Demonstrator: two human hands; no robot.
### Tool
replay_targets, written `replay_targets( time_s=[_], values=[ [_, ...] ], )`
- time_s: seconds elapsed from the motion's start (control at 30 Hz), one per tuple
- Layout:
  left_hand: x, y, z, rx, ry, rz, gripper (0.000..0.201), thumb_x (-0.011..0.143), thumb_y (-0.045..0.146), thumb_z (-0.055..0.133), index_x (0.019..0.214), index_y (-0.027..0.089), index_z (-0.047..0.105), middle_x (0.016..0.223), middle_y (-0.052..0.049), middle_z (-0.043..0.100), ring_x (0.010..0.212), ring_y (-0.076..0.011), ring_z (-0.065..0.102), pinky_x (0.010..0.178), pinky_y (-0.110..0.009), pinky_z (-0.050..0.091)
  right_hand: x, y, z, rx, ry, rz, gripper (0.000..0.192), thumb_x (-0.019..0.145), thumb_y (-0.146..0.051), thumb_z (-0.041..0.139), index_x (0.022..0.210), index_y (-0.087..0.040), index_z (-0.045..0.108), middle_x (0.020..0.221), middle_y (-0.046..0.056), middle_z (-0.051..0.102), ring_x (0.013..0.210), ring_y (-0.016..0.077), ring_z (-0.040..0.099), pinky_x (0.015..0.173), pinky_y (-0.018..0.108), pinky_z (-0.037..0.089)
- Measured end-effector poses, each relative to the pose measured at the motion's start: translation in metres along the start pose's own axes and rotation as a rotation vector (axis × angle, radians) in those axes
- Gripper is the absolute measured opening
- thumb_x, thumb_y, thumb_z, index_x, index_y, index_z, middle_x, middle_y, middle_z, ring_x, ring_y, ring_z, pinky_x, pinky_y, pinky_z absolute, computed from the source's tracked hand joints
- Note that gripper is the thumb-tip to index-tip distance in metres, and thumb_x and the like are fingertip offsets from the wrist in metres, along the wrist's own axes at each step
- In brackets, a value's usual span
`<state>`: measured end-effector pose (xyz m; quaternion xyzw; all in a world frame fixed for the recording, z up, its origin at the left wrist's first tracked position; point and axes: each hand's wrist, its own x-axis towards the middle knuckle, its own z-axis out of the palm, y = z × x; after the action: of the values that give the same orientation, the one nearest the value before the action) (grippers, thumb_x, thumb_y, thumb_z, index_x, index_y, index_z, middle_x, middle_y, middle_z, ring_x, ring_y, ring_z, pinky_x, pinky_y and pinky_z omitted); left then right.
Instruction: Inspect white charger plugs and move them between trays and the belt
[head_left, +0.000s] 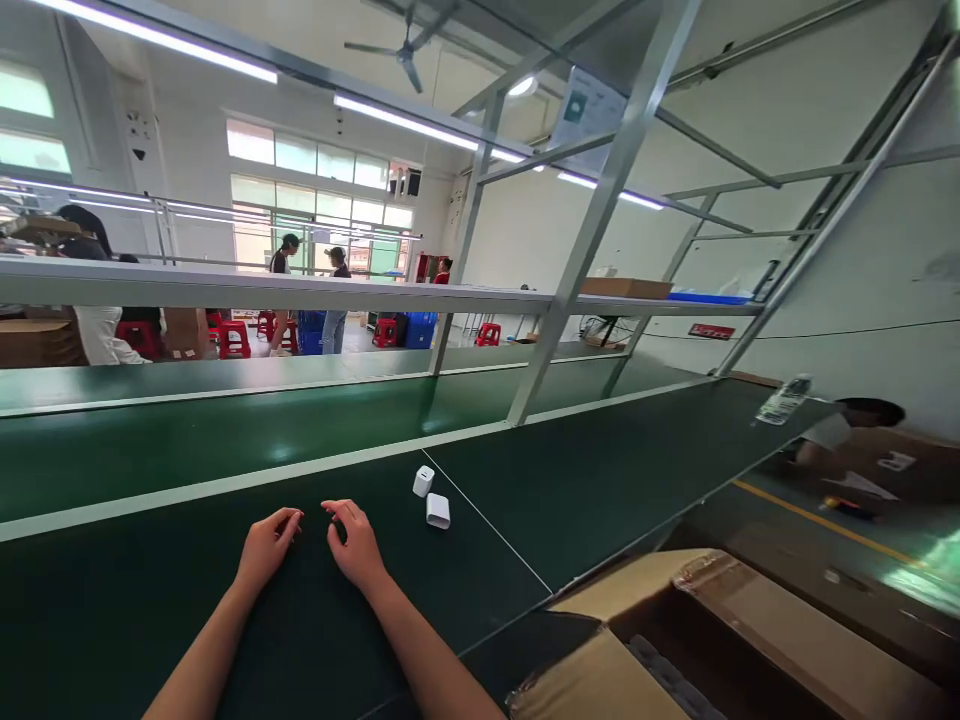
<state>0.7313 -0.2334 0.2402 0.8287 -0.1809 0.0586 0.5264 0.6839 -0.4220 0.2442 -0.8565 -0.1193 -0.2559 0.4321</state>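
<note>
Just right of the right hand point(358, 545) (empty), two white chargers point(431, 497).

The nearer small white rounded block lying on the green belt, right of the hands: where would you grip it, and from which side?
Probably across the two long flat sides of the nearer small white rounded block, coming from above with the right hand, which is closest. It lies flat, apart from the upright small white block behind it, so both sides look free. Both hands, the left hand too, rest empty on the green belt.
</note>
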Motion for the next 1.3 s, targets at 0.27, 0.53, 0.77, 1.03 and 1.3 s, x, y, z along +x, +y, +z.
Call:
replay_targets(
  time_s=[0.27, 0.53, 0.77, 1.03, 1.3],
  values=[
    [-0.004, 0.004, -0.003, 0.028, 0.003, -0.029, 0.044, 0.086, 0.061, 0.051, 0.093, 0.023, 0.072, 0.076, -0.002, 0.074, 0.064, -0.0195, 0.067, 0.068, -0.03, 0.05, 0.024, 0.021, -0.113, -0.634, 0.193, 0.292, 0.056, 0.087, -0.029, 0.057, 0.142, -0.019, 0.05, 0.139, 0.017, 0.048, 0.133, 0.0351, 0.041, 0.11, 0.055, 0.034],
    [-0.003, 0.003, -0.003, 0.054, -0.031, -0.048, 0.046, 0.086, 0.061, 0.049, 0.095, 0.023, 0.073, 0.079, -0.003, 0.074, 0.067, -0.02, 0.067, 0.069, -0.03, 0.05, 0.001, 0.053, -0.14, -0.69, -0.061, 0.711, 0.064, 0.089, -0.038, 0.062, 0.147, -0.018, 0.045, 0.136, 0.016, 0.052, 0.123, 0.0309, 0.054, 0.094, 0.037, 0.048],
    [-0.005, 0.003, 0.0, 0.051, -0.024, -0.043, 0.04, 0.088, 0.056, 0.05, 0.095, 0.025, 0.073, 0.077, -0.001, 0.074, 0.065, -0.0185, 0.066, 0.068, -0.028, 0.05, 0.023, 0.059, -0.147, -0.698, 0.036, 0.79, 0.049, 0.1, -0.028, 0.03, 0.144, -0.015, 0.047, 0.137, 0.018, 0.052, 0.119, 0.026, 0.059, 0.097, 0.034, 0.047],
    [-0.003, 0.003, 0.003, 0.011, -0.025, -0.075, 0.038, 0.087, 0.054, 0.05, 0.094, 0.024, 0.073, 0.076, -0.001, 0.073, 0.066, -0.0186, 0.065, 0.068, -0.029, 0.049, 0.079, 0.067, -0.172, -0.635, -0.218, 0.855, 0.08, 0.078, -0.061, 0.069, 0.147, -0.025, 0.048, 0.117, 0.014, 0.068, 0.089, 0.0287, 0.071, 0.081, 0.038, 0.052],
    [-0.002, 0.005, 0.009, -0.147, -0.031, -0.095, 0.038, 0.084, 0.055, 0.059, 0.096, 0.023, 0.074, 0.078, -0.002, 0.072, 0.067, -0.0171, 0.064, 0.069, -0.03, 0.051, 0.087, 0.054, -0.139, -0.39, -0.284, 0.646, 0.054, 0.081, -0.034, 0.069, 0.133, -0.024, 0.06, 0.128, 0.014, 0.06, 0.119, 0.0319, 0.057, 0.095, 0.041, 0.046]
  ],
)
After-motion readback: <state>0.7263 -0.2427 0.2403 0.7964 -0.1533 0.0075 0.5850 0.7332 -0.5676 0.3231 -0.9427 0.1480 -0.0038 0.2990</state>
